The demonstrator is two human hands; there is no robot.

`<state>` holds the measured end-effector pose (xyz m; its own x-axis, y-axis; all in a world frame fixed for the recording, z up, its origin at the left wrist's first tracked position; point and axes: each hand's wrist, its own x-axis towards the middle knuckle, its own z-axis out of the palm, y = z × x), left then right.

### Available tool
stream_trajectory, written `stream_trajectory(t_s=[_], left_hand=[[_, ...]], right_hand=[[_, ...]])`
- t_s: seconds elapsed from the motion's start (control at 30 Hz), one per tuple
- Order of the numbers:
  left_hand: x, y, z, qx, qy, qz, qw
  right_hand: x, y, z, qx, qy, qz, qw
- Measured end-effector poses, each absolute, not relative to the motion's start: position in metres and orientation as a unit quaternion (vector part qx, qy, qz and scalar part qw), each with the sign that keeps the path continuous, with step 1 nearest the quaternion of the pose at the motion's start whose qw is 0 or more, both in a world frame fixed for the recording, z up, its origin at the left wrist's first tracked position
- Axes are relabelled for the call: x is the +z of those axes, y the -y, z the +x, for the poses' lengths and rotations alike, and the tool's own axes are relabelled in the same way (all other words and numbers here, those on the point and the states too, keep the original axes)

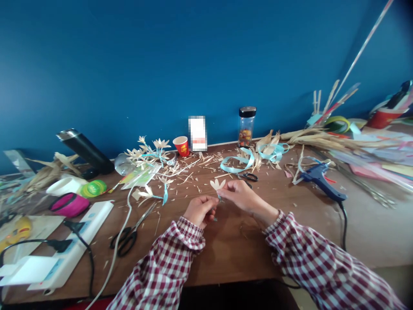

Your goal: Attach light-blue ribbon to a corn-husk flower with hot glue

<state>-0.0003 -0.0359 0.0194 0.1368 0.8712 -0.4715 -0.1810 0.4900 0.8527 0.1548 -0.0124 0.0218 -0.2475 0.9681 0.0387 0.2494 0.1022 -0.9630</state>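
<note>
Between my hands, above the front middle of the brown table, is a small pale flower (217, 185) with several pointed petals, seemingly made of dry husk. My right hand (238, 194) pinches it near the base of its petals. Just below and to the left, my left hand (202, 209) is closed, its fingertips at the flower's stem; a bit of green-blue shows under them. The grip of the left fingers is partly hidden. To the left lies a similar finished-looking flower (148, 192) with a blue-wrapped stem, near black-handled scissors (130, 237).
A blue glue gun (322, 181) with a black cord lies at right. Blue ribbon (238, 165) and small scissors (250, 176) lie beyond my right hand. A red paper cup (181, 146), a glass jar (247, 128) and husk scraps are at the back. At left are a power strip (75, 247) and cables.
</note>
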Motion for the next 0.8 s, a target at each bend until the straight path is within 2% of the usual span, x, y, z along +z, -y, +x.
stream_trajectory(t_s=[0.2,0.53,0.8], left_hand=[[0.012,0.036,-0.001,0.421,-0.53,0.391,0.623],[0.013,0.035,-0.002,0.401,-0.506,0.337,0.686],[0.021,0.037,-0.001,0.388,-0.411,0.209,0.798]], right_hand=[[0.023,0.013,0.154,0.461,0.647,-0.485,0.365],[0.023,0.015,0.153,0.497,0.629,-0.461,0.381],[0.021,0.018,0.148,0.636,0.499,-0.412,0.42]])
